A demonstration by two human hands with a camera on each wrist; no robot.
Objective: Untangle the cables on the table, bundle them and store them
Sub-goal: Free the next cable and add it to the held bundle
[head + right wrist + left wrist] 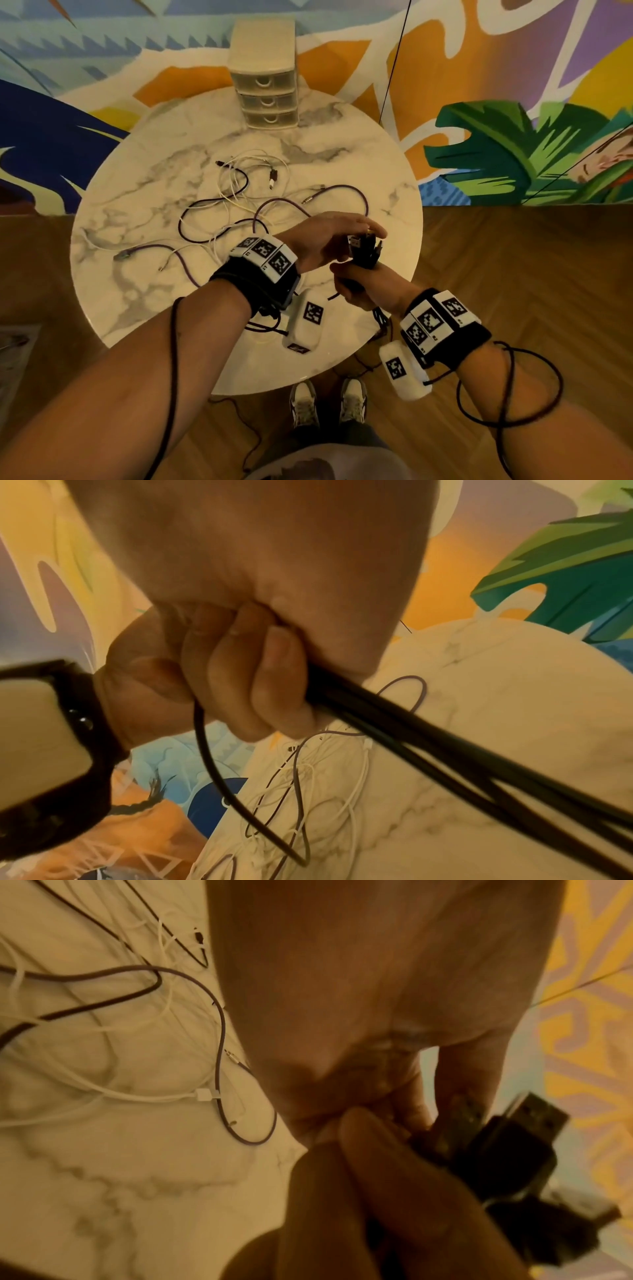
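Both hands' grip [346,263] bunches stiff black cable [394,723] over marble table [137,291]

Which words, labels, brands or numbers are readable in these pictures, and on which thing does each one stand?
None can be read.
Wrist bands: square black-and-white code markers only, no letters.
White wrist units: the same kind of marker; a small dark mark on one end is too blurred to read.
Drawers, cables, black plugs: no print shows.

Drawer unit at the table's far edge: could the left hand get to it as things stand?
Probably yes: nothing stands before the drawer unit, only loose cables lying flat. But the left hand is busy on the black cable bundle.
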